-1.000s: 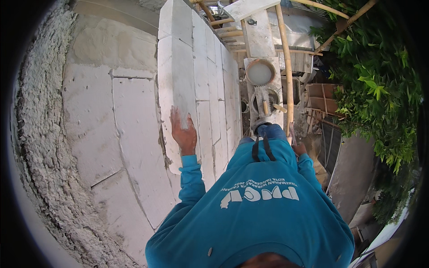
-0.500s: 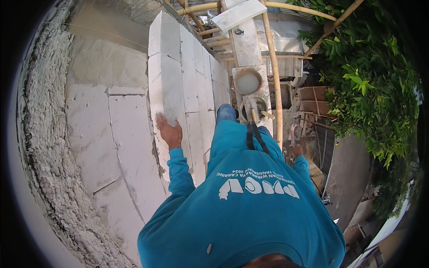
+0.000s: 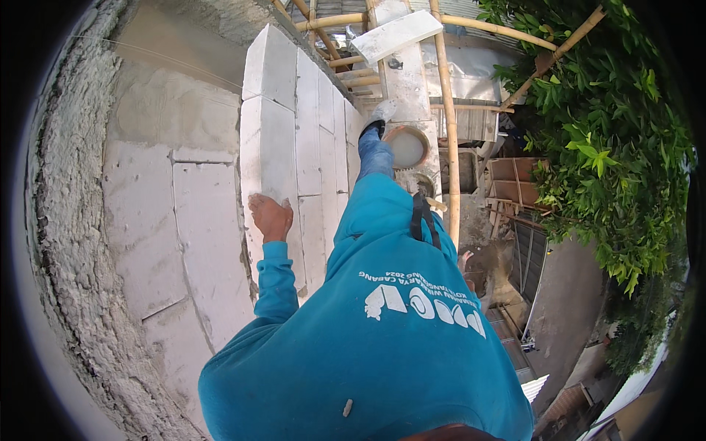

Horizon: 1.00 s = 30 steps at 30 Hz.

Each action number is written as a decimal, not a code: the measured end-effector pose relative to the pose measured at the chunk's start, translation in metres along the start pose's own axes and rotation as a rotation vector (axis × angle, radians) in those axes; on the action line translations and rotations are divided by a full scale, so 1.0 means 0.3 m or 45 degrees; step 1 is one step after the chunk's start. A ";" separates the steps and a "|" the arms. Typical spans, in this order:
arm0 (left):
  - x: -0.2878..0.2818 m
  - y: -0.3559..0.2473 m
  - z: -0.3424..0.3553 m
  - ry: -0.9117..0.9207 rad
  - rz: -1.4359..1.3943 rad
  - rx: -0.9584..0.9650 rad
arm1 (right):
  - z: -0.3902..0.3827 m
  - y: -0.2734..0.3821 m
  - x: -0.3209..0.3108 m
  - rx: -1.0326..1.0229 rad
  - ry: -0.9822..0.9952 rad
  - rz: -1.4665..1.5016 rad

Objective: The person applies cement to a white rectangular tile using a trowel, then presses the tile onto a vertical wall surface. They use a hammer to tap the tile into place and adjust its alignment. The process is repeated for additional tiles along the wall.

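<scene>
My left hand [image 3: 271, 218] rests on the top of a white lightweight-block wall [image 3: 276, 147], its fingers lying open on the block near the edge. Nothing is held in it. Low by my right side, my right hand [image 3: 465, 260] shows only in part past my blue-green shirt. Its fingers are too small and too hidden to read, and I see no tool in it. Ahead, my left foot [image 3: 375, 128] stands on the plank beside a round bucket [image 3: 407, 148] of greyish liquid. Another container [image 3: 416, 181] behind it is partly covered by my clothes.
A loose white block [image 3: 397, 35] lies across the far end of the plank [image 3: 409, 99]. A bamboo pole [image 3: 447, 125] runs along the plank's right side. Beyond it are leafy branches [image 3: 588, 140] and a drop to lower ground. Rough plaster [image 3: 73, 220] borders the left.
My left leg has stepped forward, bringing the foot beside the bucket. My left hand stays on the wall. My right hand has drawn in behind my shirt; the tool seen near it is out of sight.
</scene>
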<state>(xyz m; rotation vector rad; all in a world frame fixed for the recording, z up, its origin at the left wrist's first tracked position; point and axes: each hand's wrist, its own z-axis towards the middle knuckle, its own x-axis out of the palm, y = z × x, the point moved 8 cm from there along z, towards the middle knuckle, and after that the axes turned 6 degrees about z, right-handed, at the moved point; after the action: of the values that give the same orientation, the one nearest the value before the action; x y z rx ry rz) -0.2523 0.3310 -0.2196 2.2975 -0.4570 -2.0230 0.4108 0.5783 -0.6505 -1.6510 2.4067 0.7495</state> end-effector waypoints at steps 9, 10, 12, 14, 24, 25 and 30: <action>-0.146 -0.147 0.086 0.346 0.362 0.262 | 0.017 0.367 -0.042 0.042 0.039 0.294; -0.162 -0.156 0.101 0.327 0.375 0.266 | 0.032 0.415 -0.054 0.047 0.050 0.317; -0.158 -0.166 0.122 0.450 0.419 0.292 | 0.045 0.502 -0.064 0.076 0.071 0.369; -0.154 -0.175 0.157 0.595 0.468 0.302 | 0.072 0.599 -0.074 0.110 0.107 0.411; -0.396 -0.536 0.487 0.423 0.068 0.524 | 0.149 0.954 -0.227 0.312 0.233 0.534; -0.423 -0.575 0.574 0.304 -0.146 0.376 | 0.172 0.986 -0.264 0.274 0.186 0.528; -0.557 -0.624 0.961 -0.500 -0.123 0.146 | 0.345 1.141 -0.533 -0.298 -0.289 0.448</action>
<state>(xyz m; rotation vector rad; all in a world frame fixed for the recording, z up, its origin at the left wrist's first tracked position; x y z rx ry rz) -0.5158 0.5973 -0.1429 2.0096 -0.4986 -2.5706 0.1469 0.8562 -0.5692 -1.1358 2.5457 1.2400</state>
